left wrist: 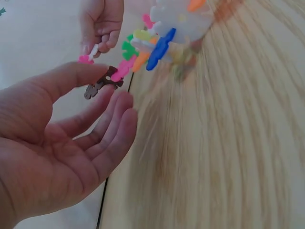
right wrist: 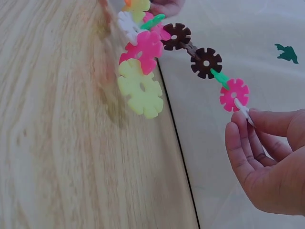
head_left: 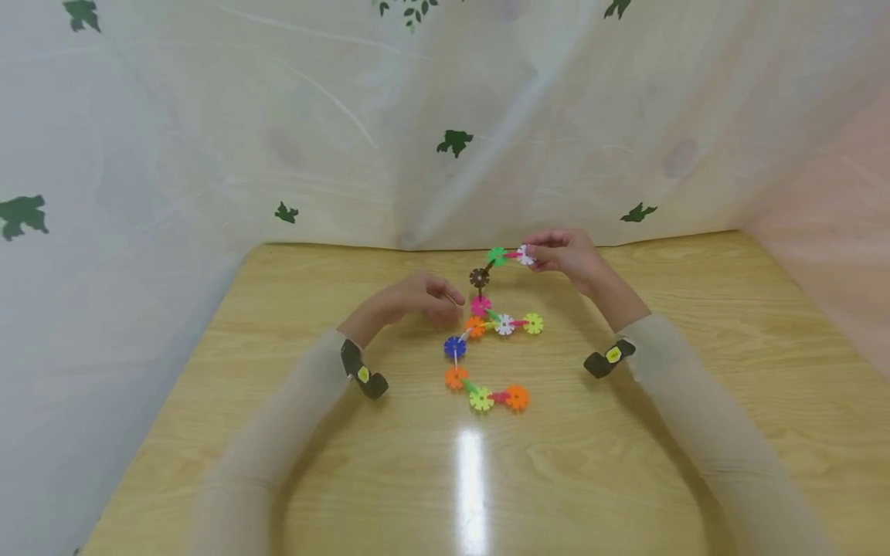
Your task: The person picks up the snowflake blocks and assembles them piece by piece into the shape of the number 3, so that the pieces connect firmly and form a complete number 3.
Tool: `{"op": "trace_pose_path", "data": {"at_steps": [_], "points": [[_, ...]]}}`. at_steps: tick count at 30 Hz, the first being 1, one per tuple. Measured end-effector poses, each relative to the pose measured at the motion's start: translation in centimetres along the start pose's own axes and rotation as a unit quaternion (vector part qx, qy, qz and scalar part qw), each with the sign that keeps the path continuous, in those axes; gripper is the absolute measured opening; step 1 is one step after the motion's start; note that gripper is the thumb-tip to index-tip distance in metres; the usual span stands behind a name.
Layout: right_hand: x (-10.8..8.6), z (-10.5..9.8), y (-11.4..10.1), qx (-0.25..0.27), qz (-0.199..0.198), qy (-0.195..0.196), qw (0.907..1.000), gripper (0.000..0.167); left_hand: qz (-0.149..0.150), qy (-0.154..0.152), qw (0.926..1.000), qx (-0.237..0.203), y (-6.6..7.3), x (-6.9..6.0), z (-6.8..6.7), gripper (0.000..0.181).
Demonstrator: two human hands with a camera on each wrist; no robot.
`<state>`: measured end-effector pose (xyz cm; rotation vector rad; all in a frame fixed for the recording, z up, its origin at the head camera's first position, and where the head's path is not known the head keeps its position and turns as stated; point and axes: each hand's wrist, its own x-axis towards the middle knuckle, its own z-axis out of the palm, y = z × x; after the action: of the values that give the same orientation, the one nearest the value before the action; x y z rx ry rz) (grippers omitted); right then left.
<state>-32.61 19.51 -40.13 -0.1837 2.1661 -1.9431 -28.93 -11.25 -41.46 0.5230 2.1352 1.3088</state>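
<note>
Notched plastic snowflake discs are joined into a branching chain on the table. My right hand (head_left: 566,259) pinches the white disc (right wrist: 244,112) at the far end between thumb and fingers. That disc slots into a pink disc (right wrist: 234,95), followed by a green disc (head_left: 497,256) and brown discs (head_left: 479,278). Beside the brown and pink part, my left hand (head_left: 427,300) hovers with loosely bent fingers. The head view shows a small gap between its fingertips and the chain. A middle branch ends in a yellow disc (head_left: 533,323), and the near branch in an orange disc (head_left: 517,398).
The wooden table (head_left: 389,479) carries the chain near its back edge. Behind it hangs a pale curtain (head_left: 361,154) with green leaf patterns. Each sleeved wrist wears a dark camera band (head_left: 363,374). A bright reflection lies on the tabletop in front of the chain.
</note>
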Motion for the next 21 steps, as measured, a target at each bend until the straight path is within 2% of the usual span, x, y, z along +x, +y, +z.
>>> {"op": "trace_pose_path", "data": {"at_steps": [4,8,15,21], "points": [[-0.2,-0.3,0.1,0.005,0.002,0.004,1.0,0.026,-0.015,-0.071,0.9972,0.018,-0.4,-0.7,-0.1,0.028],[-0.3,-0.6,0.2,0.003,0.007,0.004,1.0,0.028,-0.026,-0.104,0.9941,0.017,-0.4,-1.1,0.1,0.028],[-0.5,-0.9,0.5,-0.018,0.02,-0.003,0.9996,0.033,-0.049,-0.097,0.9939,-0.017,-0.5,-1.3,0.8,0.032],[-1.1,-1.8,0.8,-0.039,0.024,-0.035,0.9983,0.039,-0.051,-0.066,0.9958,-0.036,-0.9,-1.2,1.0,0.031]]}}
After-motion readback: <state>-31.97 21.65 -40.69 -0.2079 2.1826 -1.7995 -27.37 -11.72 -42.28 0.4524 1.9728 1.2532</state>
